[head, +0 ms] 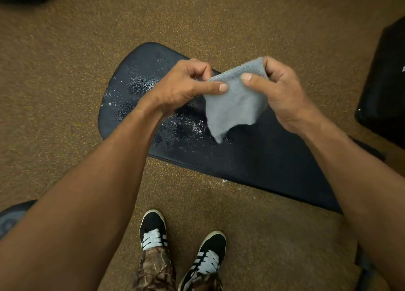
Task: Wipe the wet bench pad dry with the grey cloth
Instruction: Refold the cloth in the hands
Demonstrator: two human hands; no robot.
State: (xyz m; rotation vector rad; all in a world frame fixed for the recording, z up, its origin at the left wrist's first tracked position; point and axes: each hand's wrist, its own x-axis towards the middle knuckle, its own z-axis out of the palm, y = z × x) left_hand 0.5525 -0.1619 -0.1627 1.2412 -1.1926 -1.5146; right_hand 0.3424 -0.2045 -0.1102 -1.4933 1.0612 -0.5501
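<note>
The black bench pad (258,157) runs from the middle left down to the right, over the brown speckled floor. Water droplets and wet patches cover its left half. Above the pad I hold the grey cloth (232,106) in the air with both hands. My left hand (184,84) pinches its left edge between thumb and fingers. My right hand (282,91) grips the folded top right of the cloth, thumb on its front. The cloth's lower corner hangs down just above the wet surface.
Another black padded piece (385,82) stands at the right edge. A dark round object (11,220) lies at the lower left. My two black-and-white shoes (153,231) stand on the floor just in front of the pad. Some water drops lie on the floor by the pad's near edge.
</note>
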